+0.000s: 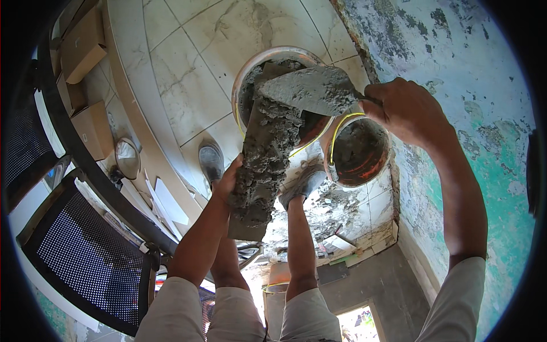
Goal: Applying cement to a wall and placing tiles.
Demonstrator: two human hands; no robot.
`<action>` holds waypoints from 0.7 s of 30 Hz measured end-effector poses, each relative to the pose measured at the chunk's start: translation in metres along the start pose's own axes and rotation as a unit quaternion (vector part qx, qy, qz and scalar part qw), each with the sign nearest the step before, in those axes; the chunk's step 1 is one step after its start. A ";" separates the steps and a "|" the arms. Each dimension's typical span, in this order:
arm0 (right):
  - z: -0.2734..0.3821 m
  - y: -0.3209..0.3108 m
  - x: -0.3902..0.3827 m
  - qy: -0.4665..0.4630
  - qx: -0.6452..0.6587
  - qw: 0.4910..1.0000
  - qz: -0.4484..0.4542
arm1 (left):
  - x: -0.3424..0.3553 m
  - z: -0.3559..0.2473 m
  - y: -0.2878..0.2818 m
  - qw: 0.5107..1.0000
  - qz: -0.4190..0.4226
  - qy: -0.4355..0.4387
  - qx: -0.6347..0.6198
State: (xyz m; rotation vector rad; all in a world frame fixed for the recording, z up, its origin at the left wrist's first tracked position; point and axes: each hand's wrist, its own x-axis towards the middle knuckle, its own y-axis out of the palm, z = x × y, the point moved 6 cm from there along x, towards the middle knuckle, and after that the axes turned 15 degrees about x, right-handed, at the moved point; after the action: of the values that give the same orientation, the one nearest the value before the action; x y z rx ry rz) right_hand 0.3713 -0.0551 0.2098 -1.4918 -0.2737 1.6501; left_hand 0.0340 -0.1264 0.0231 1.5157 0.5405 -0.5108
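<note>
My left hand (229,181) is closed round the left side of a long flat board (246,231). A thick, lumpy layer of wet grey mortar (263,162) covers most of it. Gripped by its handle in my right hand (407,111) is a mortar-coated trowel (310,91), its blade pointing left above the board's far end. Under both tools stands a large bucket (237,94) with grey mortar inside, partly hidden by the board and blade. Below my right hand, a smaller bucket (366,176) with a yellow handle has a dark, dirty inside.
A peeling blue-green wall (484,119) rises on the right. Marble-look tiles (188,74) lie underfoot, with mortar crumbs (330,211) near my shoes (305,182). On the left are a mesh chair (94,259), cardboard boxes (91,131) and a curved table edge (128,97).
</note>
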 end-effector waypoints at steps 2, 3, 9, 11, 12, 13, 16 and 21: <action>-0.003 0.002 0.003 -0.006 0.003 1.000 0.015 | -0.001 0.001 -0.002 1.000 -0.008 -0.004 -0.004; -0.005 0.004 0.005 -0.013 0.011 1.000 0.018 | -0.001 0.001 -0.002 1.000 -0.011 -0.007 -0.004; -0.013 0.013 0.014 0.028 0.047 0.996 0.074 | -0.002 0.002 0.000 1.000 -0.002 0.003 0.019; -0.012 0.007 0.009 0.045 0.043 0.996 0.070 | -0.002 0.002 -0.003 1.000 -0.005 -0.007 0.016; -0.012 0.005 0.005 0.060 0.039 0.995 0.073 | -0.001 0.002 -0.005 1.000 0.000 -0.015 0.017; -0.011 0.002 0.001 0.069 0.038 0.994 0.073 | 0.000 0.001 -0.007 1.000 0.006 -0.023 0.018; -0.010 -0.002 -0.004 0.070 0.032 0.995 0.063 | -0.001 0.000 -0.015 0.999 -0.031 -0.023 0.028; -0.010 0.001 0.012 0.017 0.019 0.999 0.024 | -0.003 -0.002 -0.010 0.999 -0.001 0.009 0.038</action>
State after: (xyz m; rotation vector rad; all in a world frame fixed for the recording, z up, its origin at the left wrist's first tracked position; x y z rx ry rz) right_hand 0.3815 -0.0508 0.1983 -1.5071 -0.1883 1.6566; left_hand 0.0251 -0.1246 0.0174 1.5932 0.5429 -0.5246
